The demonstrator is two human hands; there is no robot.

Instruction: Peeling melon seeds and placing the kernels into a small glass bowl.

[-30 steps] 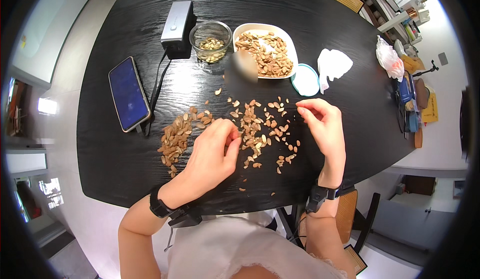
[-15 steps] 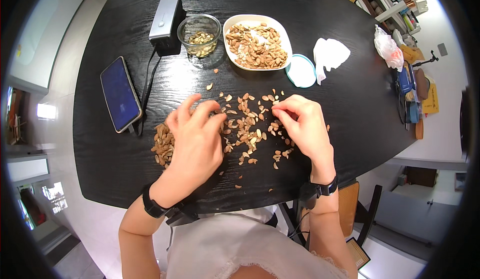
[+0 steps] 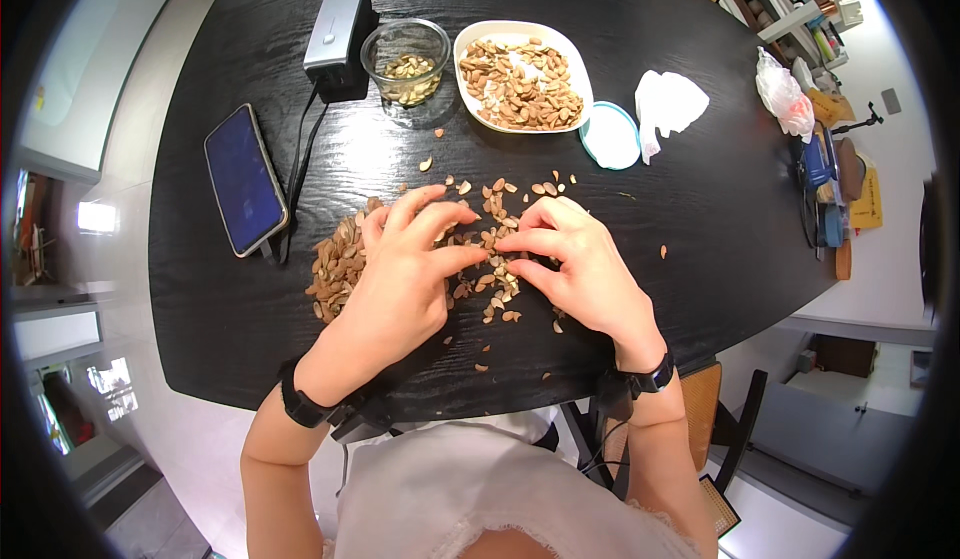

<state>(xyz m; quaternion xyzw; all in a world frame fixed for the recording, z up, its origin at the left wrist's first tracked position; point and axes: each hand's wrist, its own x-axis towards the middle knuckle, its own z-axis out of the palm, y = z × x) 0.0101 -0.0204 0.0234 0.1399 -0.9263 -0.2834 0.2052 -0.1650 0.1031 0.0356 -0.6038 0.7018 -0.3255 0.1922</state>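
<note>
Loose brown flat seeds and split shells (image 3: 512,316) lie scattered across the middle of the black table. A denser heap of whole brown seeds (image 3: 335,269) sits to the left, partly covered by my left hand (image 3: 400,274). That hand reaches over the seeds with its fingers spread. My right hand (image 3: 590,269) comes in from the other side, thumb and fingers apart, its tips touching the scattered seeds. The fingertips of both hands almost meet. I see nothing held in either one, though seeds under the fingers are partly hidden.
Beyond the hands stand a glass bowl (image 3: 408,34) of pale kernels and a white bowl (image 3: 585,59) of brown seeds. Right of them lie a round teal-rimmed lid (image 3: 610,137) and crumpled white tissue (image 3: 672,104). A phone (image 3: 245,181) and a silver-black box (image 3: 338,34) with cables are at left.
My right hand has moved left from the right edge of the seeds, its pinch opening. My left hand has shifted slightly right, bringing the fingertips close together.
</note>
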